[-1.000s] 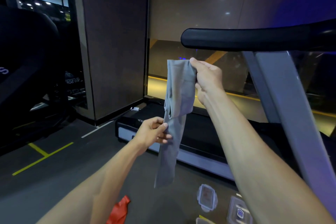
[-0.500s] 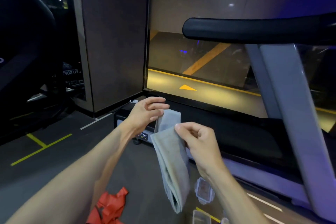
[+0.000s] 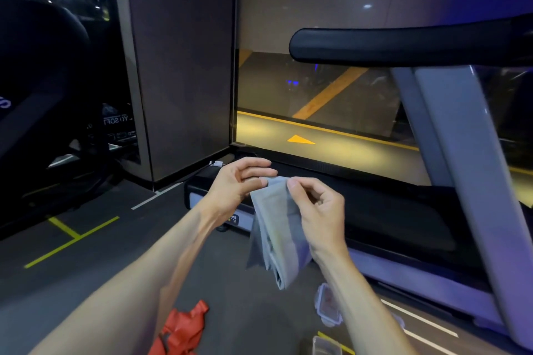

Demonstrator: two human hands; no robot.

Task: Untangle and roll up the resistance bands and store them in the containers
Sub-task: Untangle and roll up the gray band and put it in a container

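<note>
A grey resistance band (image 3: 278,235) hangs folded over in front of me, its lower end dangling above the floor. My left hand (image 3: 240,184) pinches its top edge from the left, thumb against the fabric. My right hand (image 3: 317,210) pinches the same top edge from the right, fingers curled. A red resistance band (image 3: 180,331) lies crumpled on the dark floor below my left forearm. Clear plastic containers (image 3: 328,304) sit on the floor by my right forearm, another container (image 3: 326,346) at the bottom edge.
A treadmill (image 3: 403,210) stands right ahead, its black handrail (image 3: 389,45) overhead and grey upright (image 3: 461,167) at right. Dark gym equipment (image 3: 43,95) fills the left. Yellow tape lines (image 3: 72,235) mark the floor. A glass wall (image 3: 317,95) is beyond.
Both hands came down from head height to waist height with the grey band. The band went from hanging long to folded shorter, and both hands now pinch its top edge together.
</note>
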